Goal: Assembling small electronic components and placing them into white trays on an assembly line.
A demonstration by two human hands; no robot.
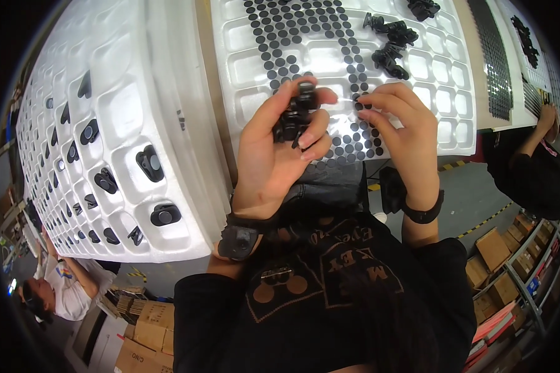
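My left hand (261,152) is raised, palm up, with its fingers curled around several small black clips (290,118). One of them stands upright between thumb and fingertips, slightly blurred. To its right, my right hand (412,127) pinches at a small black round disc (358,106), thumb and forefinger close together. Below the fingers lies a clear sheet (325,61) bearing rows of black round discs, with part of its middle bare. The sheet rests on a white moulded foam tray (241,64). A loose heap of black clips (390,53) sits on the tray beyond my right hand.
At the left, another white foam tray (119,110) holds black clips in many of its pockets. A dark disc sheet (493,68) lies at the right. Two other people (74,292) (529,155) work nearby. Cardboard boxes (149,339) and a loaded shelf rack (521,273) stand below.
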